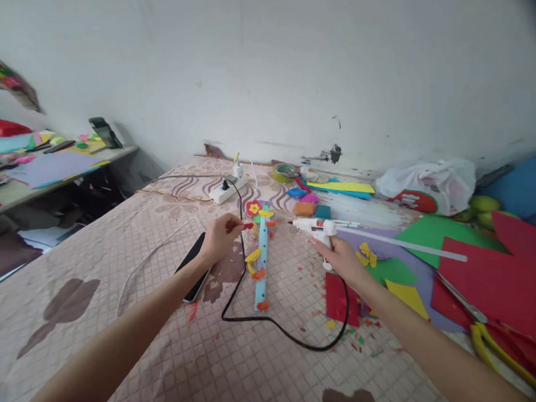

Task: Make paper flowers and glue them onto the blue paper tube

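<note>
My left hand (221, 237) is closed in a pinch on a small red piece (248, 226), beside the upper end of a light blue strip (263, 255). Yellow and orange cut-out shapes and small dark dots sit along that strip. A red flower with a yellow centre (254, 208) is at its far end. In my right hand (337, 254) is a white glue gun (309, 224), its nozzle pointing left towards the strip. A long whitish stick (405, 244) extends from behind the gun. Under my left wrist lies a dark-screened phone (194, 274).
The gun's black cord (285, 332) loops across the patterned cloth (170, 362) to a white power strip (229, 191). Coloured sheets (507, 279), scissors (478, 316) and a plastic bag (428, 185) lie right. Green tape (284, 172) sits near the wall. Another table (116, 155) stands left.
</note>
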Demonstrator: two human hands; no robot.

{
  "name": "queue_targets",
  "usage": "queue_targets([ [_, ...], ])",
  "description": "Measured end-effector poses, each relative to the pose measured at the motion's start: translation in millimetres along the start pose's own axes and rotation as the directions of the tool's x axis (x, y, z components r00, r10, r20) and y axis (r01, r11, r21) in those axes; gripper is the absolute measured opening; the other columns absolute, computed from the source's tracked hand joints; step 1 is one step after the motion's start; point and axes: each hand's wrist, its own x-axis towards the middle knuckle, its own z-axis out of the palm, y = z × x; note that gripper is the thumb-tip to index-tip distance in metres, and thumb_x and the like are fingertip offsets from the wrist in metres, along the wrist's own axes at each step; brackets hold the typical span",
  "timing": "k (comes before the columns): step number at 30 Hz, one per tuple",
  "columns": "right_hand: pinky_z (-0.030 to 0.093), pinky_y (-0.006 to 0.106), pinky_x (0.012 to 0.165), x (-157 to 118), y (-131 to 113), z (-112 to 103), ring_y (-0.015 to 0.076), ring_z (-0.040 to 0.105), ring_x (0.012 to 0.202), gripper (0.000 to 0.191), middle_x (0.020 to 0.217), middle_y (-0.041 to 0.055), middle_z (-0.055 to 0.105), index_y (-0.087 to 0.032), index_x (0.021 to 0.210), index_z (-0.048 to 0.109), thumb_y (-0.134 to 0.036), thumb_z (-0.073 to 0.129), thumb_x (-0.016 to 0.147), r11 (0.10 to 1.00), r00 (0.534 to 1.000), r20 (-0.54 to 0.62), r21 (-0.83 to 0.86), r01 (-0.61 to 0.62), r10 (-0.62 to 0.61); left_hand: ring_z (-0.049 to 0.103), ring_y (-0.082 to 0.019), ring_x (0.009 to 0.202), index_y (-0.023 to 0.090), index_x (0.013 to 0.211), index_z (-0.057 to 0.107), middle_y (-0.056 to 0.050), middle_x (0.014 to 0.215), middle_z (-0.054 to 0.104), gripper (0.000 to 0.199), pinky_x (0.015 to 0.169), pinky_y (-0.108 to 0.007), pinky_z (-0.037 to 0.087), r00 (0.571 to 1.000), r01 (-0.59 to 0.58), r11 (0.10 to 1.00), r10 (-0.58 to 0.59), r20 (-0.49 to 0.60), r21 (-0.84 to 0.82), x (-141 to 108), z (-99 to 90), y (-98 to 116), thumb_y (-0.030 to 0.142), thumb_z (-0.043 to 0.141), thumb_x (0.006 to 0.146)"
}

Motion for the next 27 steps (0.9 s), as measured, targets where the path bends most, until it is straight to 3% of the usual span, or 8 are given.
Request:
queue_targets([
  [5, 0.045, 0.03, 0.058, 19, 18, 12, 0.022, 0.059, 0.066, 0.038, 0.061, 0.0026, 0.061, -0.016, 0.082, 0.061, -0.051, 0.048, 0.08, 1.0, 1.0, 0.011, -0.004, 0.029, -0.029, 0.06, -0.011, 0.053, 0.012, 0.069, 0.058, -0.002, 0.059, 0.063, 0.02, 0.049, -0.019, 0.048, 0.976, 0.168, 0.985, -0.162, 0.143, -0.027, 35, 7.8, -14, 0.028, 0.07, 0.07],
  [9, 0.047, 0.038, 0.08, 16, 28, 19, 0.0259, 0.061, 0.093, 0.038, 0.093, 0.0082, 0.069, -0.017, 0.099, 0.062, -0.047, 0.05, 0.081, 0.998, 0.998, 0.024, -0.006, 0.057, -0.057, 0.059, -0.01, 0.051, 0.011, 0.069, 0.062, -0.002, 0.056, 0.063, 0.022, 0.044, -0.017, 0.043, 0.952, 0.238, 0.971, -0.238, 0.195, 0.023, 55, 13.4, -18, 0.032, 0.072, 0.069],
  [12, 0.043, 0.041, 0.089, 13, 33, 22, 0.0267, 0.06, 0.101, 0.04, 0.107, 0.011, 0.067, -0.016, 0.108, 0.06, -0.045, 0.05, 0.082, 0.998, 0.998, 0.038, -0.014, 0.059, -0.059, 0.054, -0.008, 0.046, 0.011, 0.067, 0.065, -0.001, 0.052, 0.061, 0.024, 0.043, -0.016, 0.039, 0.937, 0.254, 0.963, -0.268, 0.225, 0.09, 65, 16.1, -19, 0.034, 0.074, 0.065],
  [19, 0.045, 0.039, 0.087, 13, 36, 23, 0.0276, 0.062, 0.099, 0.039, 0.103, 0.0111, 0.069, -0.015, 0.105, 0.063, -0.044, 0.05, 0.082, 0.998, 0.998, 0.038, -0.04, 0.043, -0.042, 0.046, -0.007, 0.043, 0.013, 0.067, 0.068, 0.002, 0.045, 0.055, 0.027, 0.043, -0.018, 0.034, 0.921, 0.223, 0.941, -0.289, 0.26, 0.255, 77, 19.0, -19, 0.039, 0.073, 0.062],
  [27, 0.047, 0.038, 0.081, 11, 34, 23, 0.0294, 0.063, 0.091, 0.042, 0.097, 0.0132, 0.07, -0.012, 0.101, 0.064, -0.046, 0.049, 0.081, 0.997, 0.999, 0.032, -0.068, 0.029, -0.027, 0.05, -0.01, 0.05, 0.014, 0.069, 0.07, 0.0, 0.053, 0.058, 0.023, 0.046, -0.02, 0.034, 0.923, 0.164, 0.912, -0.276, 0.266, 0.376, 82, 24.1, -24, 0.035, 0.068, 0.063],
])
